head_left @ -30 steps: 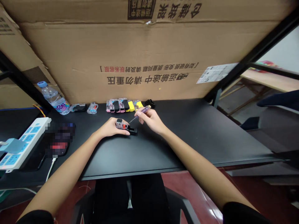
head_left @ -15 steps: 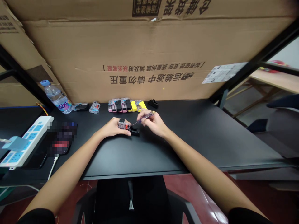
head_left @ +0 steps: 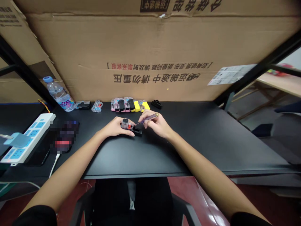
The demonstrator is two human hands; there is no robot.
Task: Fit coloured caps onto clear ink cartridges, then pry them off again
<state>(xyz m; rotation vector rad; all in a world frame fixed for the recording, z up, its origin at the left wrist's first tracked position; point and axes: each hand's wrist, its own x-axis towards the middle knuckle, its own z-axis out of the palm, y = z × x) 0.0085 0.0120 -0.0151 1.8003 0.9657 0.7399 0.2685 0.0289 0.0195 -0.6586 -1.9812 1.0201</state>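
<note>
My left hand point(head_left: 117, 126) rests on the black table point(head_left: 188, 141) with its fingers closed round a small clear device with red and black parts point(head_left: 128, 125). My right hand point(head_left: 155, 125) pinches a thin purple-handled screwdriver point(head_left: 148, 118), whose tip points left into the device. A small black piece point(head_left: 137, 132) lies on the table right under the device.
Along the back stand a row of pink, black and yellow small devices point(head_left: 129, 105), a black clip point(head_left: 156, 104), two clear devices point(head_left: 90, 105) and a water bottle point(head_left: 58, 94). A white power strip point(head_left: 25, 138) lies at the left. A cardboard sheet point(head_left: 150, 53) forms the back wall.
The screwdriver's tip has dropped from above the device down onto it. The left hand has kept its hold. The view has shifted a little.
</note>
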